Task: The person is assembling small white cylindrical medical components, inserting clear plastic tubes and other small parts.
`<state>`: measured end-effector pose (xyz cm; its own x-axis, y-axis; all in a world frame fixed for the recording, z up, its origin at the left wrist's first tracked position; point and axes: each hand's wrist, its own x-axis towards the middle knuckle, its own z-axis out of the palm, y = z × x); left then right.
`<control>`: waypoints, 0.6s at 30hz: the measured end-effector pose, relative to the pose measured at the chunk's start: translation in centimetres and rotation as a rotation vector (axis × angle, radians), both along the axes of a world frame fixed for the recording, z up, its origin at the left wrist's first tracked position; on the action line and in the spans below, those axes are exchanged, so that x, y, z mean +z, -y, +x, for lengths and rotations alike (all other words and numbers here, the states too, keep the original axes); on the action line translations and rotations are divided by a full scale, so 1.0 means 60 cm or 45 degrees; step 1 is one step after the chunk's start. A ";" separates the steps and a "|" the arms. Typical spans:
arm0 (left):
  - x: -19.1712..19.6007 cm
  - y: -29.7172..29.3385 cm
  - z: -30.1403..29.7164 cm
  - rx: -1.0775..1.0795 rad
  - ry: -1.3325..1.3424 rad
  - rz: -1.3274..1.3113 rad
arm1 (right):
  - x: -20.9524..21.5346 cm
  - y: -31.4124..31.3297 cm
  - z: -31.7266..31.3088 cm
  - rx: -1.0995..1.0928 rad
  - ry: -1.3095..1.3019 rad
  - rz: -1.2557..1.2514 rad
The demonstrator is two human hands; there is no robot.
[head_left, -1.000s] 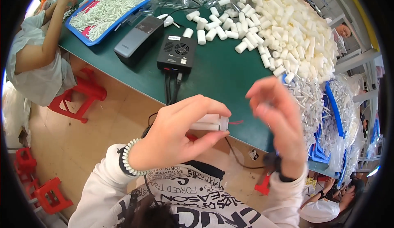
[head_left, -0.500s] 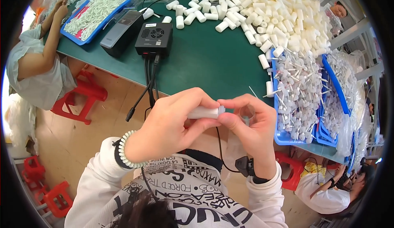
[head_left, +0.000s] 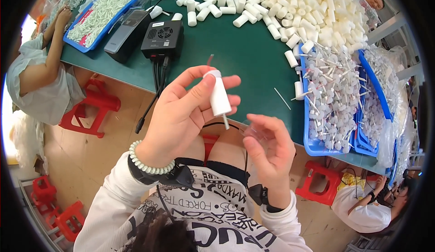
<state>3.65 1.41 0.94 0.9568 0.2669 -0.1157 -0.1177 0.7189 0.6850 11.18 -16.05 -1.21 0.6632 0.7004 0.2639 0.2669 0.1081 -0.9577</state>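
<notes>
My left hand holds a small white plastic tube upright between thumb and fingers. A thin red-tipped stick pokes out of its top and a thin stem out of its bottom. Just below and to the right, my right hand pinches a small clear cap, a little apart from the tube's lower end. Both hands hover over my lap, in front of the green table.
A big heap of white tubes covers the far table. Blue trays of white stemmed parts stand at the right. A black box with cables and a grey device lie left. Other people sit at left and lower right; red stools stand below.
The tube was held level between both hands; now my left hand has turned it upright and my right hand has come off it, dropping lower with the clear cap.
</notes>
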 end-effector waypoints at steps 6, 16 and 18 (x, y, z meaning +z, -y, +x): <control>-0.010 0.035 0.004 0.245 -0.034 -0.034 | -0.006 -0.037 -0.019 -0.227 -0.160 0.178; -0.030 0.028 0.002 0.371 -0.014 0.488 | -0.005 -0.029 -0.010 -0.249 0.073 0.164; -0.034 0.028 0.002 0.451 0.000 0.536 | -0.007 -0.033 -0.008 -0.254 0.150 0.144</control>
